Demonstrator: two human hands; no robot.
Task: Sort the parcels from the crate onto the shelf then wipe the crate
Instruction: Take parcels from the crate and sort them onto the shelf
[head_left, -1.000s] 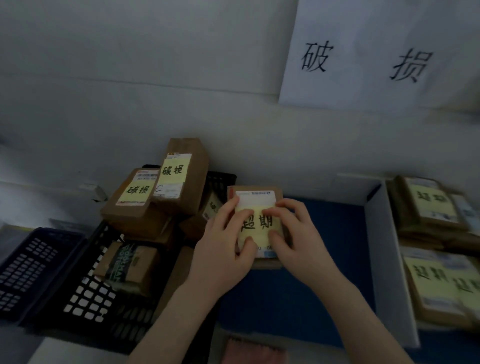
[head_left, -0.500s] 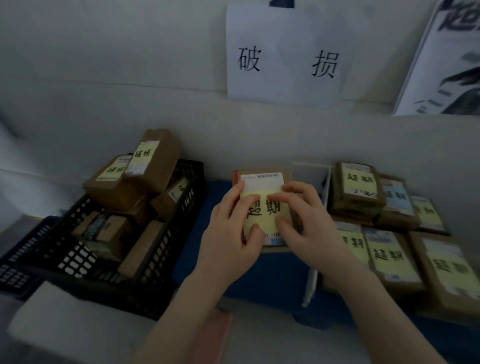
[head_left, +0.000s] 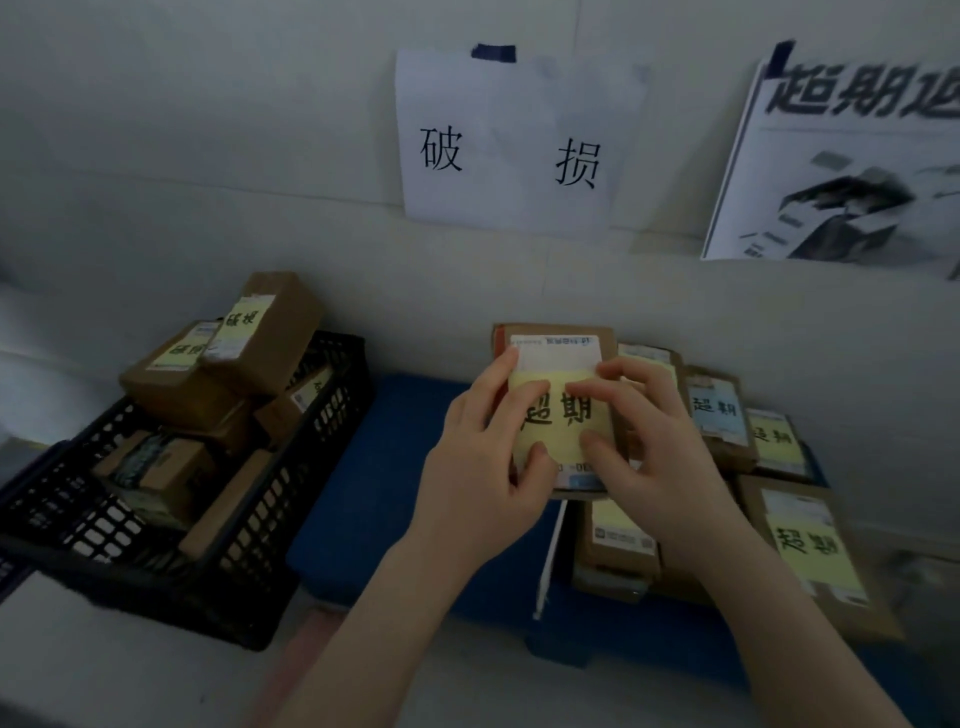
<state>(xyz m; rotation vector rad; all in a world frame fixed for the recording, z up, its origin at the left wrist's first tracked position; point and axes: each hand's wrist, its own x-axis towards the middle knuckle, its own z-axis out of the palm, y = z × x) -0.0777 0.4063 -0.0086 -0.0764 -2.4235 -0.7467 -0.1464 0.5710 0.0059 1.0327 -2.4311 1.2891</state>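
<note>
Since a second ago my view has swung right, off the crate, which is piled with parcels, and along the blue shelf to the 超期 stack. The parcel, also marked 超期, now hangs over the divider at that stack's edge, so I judge it nearly placed. Grip: left hand and right hand both hold it, fingers curled onto its labelled face.

A pale grey-white wall fills the upper half, crossed by 1 faint horizontal seam. A white paper sheet with 2 black characters is stuck to it with dark tape. Right of it hangs a tilted printed poster, cut by the frame edge. The light is dim.
</note>
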